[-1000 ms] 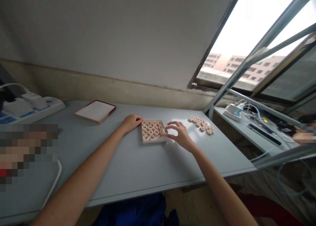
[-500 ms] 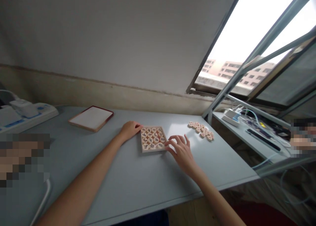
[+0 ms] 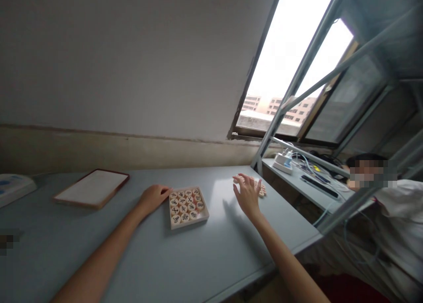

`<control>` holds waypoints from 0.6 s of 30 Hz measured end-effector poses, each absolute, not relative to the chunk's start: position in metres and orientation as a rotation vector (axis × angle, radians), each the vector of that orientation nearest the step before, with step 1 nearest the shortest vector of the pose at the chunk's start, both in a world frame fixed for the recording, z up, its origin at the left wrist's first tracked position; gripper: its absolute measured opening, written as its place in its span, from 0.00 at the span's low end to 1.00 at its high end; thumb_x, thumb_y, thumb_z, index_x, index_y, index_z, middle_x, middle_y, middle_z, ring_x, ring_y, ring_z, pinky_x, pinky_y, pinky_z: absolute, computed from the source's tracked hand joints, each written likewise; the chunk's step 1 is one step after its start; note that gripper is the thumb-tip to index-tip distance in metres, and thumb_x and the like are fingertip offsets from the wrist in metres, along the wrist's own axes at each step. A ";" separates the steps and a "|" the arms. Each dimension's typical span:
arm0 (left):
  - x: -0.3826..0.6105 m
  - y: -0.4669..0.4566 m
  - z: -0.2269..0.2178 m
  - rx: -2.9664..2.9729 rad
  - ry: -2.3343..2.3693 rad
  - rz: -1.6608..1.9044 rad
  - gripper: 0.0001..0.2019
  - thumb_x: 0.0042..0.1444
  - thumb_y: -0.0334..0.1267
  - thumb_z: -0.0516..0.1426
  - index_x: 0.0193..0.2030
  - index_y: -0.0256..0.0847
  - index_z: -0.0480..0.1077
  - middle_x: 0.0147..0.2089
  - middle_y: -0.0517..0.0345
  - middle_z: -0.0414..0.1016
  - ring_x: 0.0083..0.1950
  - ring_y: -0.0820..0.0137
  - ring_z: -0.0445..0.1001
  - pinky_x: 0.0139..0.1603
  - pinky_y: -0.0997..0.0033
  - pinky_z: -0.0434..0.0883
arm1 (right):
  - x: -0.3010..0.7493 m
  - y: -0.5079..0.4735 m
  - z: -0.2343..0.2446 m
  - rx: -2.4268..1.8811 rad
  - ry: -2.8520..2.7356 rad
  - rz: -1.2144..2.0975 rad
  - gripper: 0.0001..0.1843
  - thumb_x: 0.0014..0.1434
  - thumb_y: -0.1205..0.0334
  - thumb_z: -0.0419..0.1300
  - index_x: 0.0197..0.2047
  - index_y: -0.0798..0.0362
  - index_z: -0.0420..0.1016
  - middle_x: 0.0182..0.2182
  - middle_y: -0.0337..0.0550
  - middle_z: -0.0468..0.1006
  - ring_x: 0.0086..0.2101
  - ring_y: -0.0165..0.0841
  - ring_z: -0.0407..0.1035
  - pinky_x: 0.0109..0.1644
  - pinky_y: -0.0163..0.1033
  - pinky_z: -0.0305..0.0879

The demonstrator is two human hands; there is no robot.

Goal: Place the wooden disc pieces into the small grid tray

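A shallow square wooden box (image 3: pixel 190 225) holds rows of round Chinese chess pieces (image 3: pixel 182 201), with a bare gap in its near right corner. My left hand (image 3: pixel 154 199) rests on the desk at the box's far left corner, its fingertips closed against the edge. To the right, my right hand (image 3: pixel 247 197) hovers with fingers spread and nothing in them. It is over or just before a cluster of loose chess pieces (image 3: pixel 262 191), which it partly hides.
A white panel with a reddish-brown frame (image 3: pixel 94 188) lies at the desk's left, beside a power strip (image 3: pixel 15 188). Past the metal bed frame (image 3: pixel 280 104), another desk carries a charger block (image 3: pixel 283 162) and cables. A person in a white top (image 3: pixel 403 210) is at the far right.
My right hand has left the box's right edge and moved right to the loose pieces, opening. A front-row piece now sits further left. The view has turned right; my left hand stays at the box.
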State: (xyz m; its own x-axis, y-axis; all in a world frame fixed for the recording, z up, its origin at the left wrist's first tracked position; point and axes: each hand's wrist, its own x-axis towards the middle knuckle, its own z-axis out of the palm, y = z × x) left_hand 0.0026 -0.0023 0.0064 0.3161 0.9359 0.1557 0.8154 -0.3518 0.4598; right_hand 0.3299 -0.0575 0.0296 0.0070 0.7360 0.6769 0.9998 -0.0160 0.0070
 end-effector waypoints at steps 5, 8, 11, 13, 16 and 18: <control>0.004 -0.002 0.008 2.267 1.569 0.584 0.22 0.56 0.49 0.43 0.30 0.41 0.74 0.32 0.53 0.77 0.34 0.67 0.72 0.31 0.74 0.57 | 0.380 -0.007 0.003 -1.974 -1.769 -0.711 0.18 0.59 0.66 0.44 0.50 0.48 0.66 0.55 0.48 0.62 0.56 0.43 0.50 0.53 0.70 0.25; 0.004 -0.002 0.008 2.261 1.563 0.595 0.22 0.56 0.49 0.43 0.31 0.42 0.75 0.32 0.53 0.77 0.34 0.66 0.72 0.32 0.74 0.59 | 0.383 0.000 -0.001 -2.025 -1.837 -0.649 0.17 0.58 0.67 0.45 0.47 0.47 0.69 0.52 0.48 0.66 0.55 0.46 0.52 0.52 0.71 0.26; 0.005 -0.002 0.009 2.260 1.576 0.584 0.22 0.56 0.49 0.43 0.31 0.42 0.75 0.33 0.53 0.77 0.35 0.66 0.72 0.32 0.74 0.59 | 0.374 -0.014 0.008 -1.970 -1.983 -0.593 0.18 0.56 0.71 0.47 0.44 0.46 0.71 0.49 0.47 0.70 0.54 0.46 0.55 0.52 0.71 0.24; 0.005 -0.002 0.009 2.259 1.587 0.578 0.22 0.56 0.49 0.43 0.31 0.41 0.75 0.33 0.52 0.77 0.35 0.66 0.72 0.33 0.74 0.59 | 0.363 -0.033 0.015 -1.843 -2.130 -0.559 0.18 0.55 0.74 0.47 0.42 0.47 0.71 0.46 0.45 0.72 0.54 0.45 0.55 0.53 0.69 0.23; 0.005 0.000 0.007 2.258 1.583 0.578 0.23 0.56 0.50 0.43 0.32 0.40 0.75 0.34 0.52 0.77 0.36 0.66 0.72 0.33 0.74 0.59 | 0.341 -0.070 0.018 -1.638 -2.270 -0.422 0.14 0.57 0.71 0.48 0.39 0.47 0.72 0.40 0.39 0.76 0.50 0.41 0.61 0.57 0.63 0.29; 0.005 0.000 0.007 2.261 1.572 0.576 0.23 0.56 0.50 0.43 0.33 0.40 0.75 0.35 0.52 0.77 0.36 0.66 0.72 0.33 0.74 0.59 | 0.324 -0.095 0.015 -1.588 -2.215 -0.368 0.12 0.59 0.68 0.48 0.38 0.47 0.71 0.38 0.38 0.76 0.44 0.36 0.66 0.57 0.55 0.39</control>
State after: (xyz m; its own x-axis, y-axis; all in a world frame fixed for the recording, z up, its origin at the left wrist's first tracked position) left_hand 0.0047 0.0003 0.0068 0.3108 0.9402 0.1397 0.8080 -0.3387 0.4821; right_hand 0.3242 -0.0950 0.0146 -0.2825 0.8439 0.4562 0.9460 0.3240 -0.0134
